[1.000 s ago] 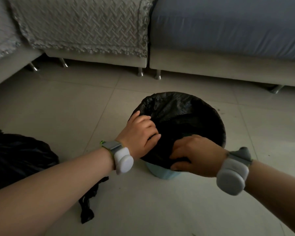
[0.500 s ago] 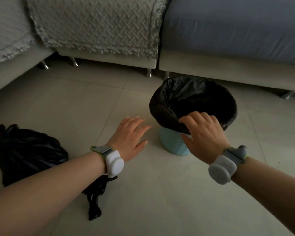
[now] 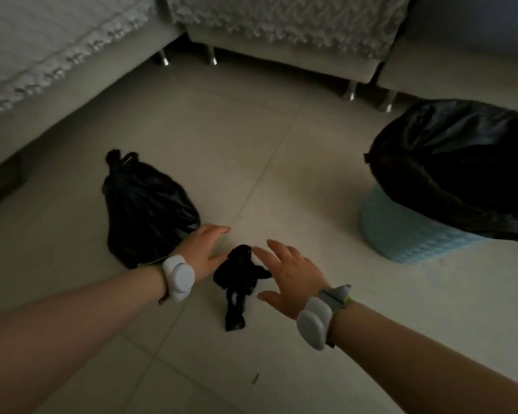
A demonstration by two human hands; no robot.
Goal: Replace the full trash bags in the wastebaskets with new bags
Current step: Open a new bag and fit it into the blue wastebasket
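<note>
A light blue wastebasket [image 3: 401, 237] stands on the floor at the right, lined with a black bag [image 3: 455, 165] folded over its rim. A tied, full black trash bag [image 3: 147, 207] lies on the floor at the left. Between my hands lies a small crumpled wad of black bags [image 3: 237, 279]. My left hand [image 3: 205, 252] hovers with straight fingers just left of the wad, in front of the full bag. My right hand [image 3: 287, 276] is spread open just right of the wad, fingertips near its top. Neither hand holds anything.
A sofa with grey woven covers [image 3: 281, 22] and metal legs [image 3: 352, 91] runs along the back and the left side [image 3: 42, 70]. Pale floor tiles [image 3: 311, 369] spread around the hands and toward the camera.
Both hands left the lined wastebasket and swung left and down to the crumpled black bags. The view turned left, so the wastebasket now sits at the right edge.
</note>
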